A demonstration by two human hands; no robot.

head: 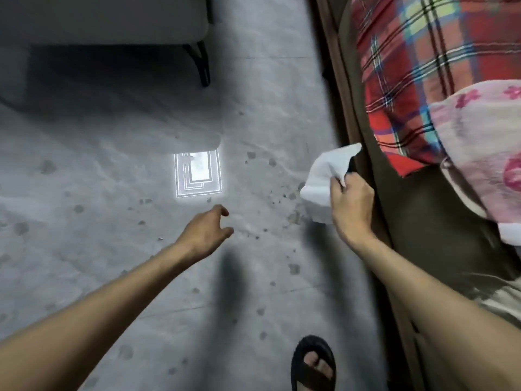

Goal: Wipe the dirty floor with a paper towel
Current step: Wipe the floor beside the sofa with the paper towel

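Head view: right hand (351,206) pinches a limp, light paper towel (324,182) by its bunched edge, left hand (207,231) loose and empty over the speckled floor (112,221); towel likely tears easily, best wadded in the palm.

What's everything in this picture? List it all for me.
floor: one, grey, across the view, dotted with dark dirt spots
paper towel: one, white, held, right of centre
light patch: one, bright white, floor centre
furniture: one, white with black leg, top left
blanket: one, red plaid, top right
cloth: one, pink floral, right edge
sandal: one, black, bottom edge
left hand: one, empty, over floor
right hand: one, grips paper towel
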